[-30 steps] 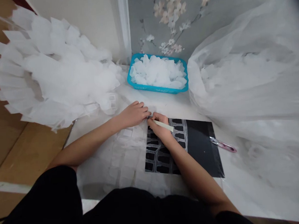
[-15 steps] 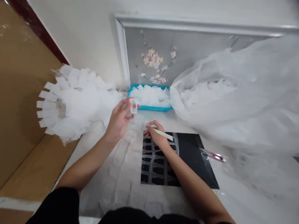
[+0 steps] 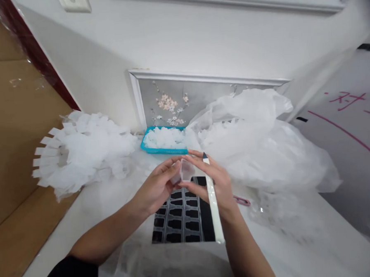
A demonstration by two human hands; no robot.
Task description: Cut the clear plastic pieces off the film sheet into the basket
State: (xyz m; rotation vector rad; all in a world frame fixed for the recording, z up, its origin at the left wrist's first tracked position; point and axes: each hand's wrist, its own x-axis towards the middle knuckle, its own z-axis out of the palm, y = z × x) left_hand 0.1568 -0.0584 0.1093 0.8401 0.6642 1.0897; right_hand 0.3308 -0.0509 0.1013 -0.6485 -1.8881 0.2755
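My left hand [image 3: 158, 185] grips a small translucent white plastic box [image 3: 186, 171], its open side facing right. My right hand [image 3: 216, 182] has its fingers along the top and bottom edges of the same box. A white pen-like tool [image 3: 214, 207] with a dark pointed tip lies across the right hand, tip up, held between the fingers. Below both hands is a black board [image 3: 208, 220] carrying a translucent sheet [image 3: 184, 215] with rows of dark bottle-shaped openings.
A blue tray [image 3: 163, 150] heaped with small white pieces stands against the wall. Left of it is a pile of white strips [image 3: 89, 147]; right, a large translucent bag [image 3: 250, 151]. A pink-handled tool [image 3: 242, 201] lies beside the board. Cardboard [image 3: 17, 143] stands far left.
My hands have come together; the right hand has risen from the board to the box, and the pen-like tool has turned upright. The view has tilted up, showing more wall.
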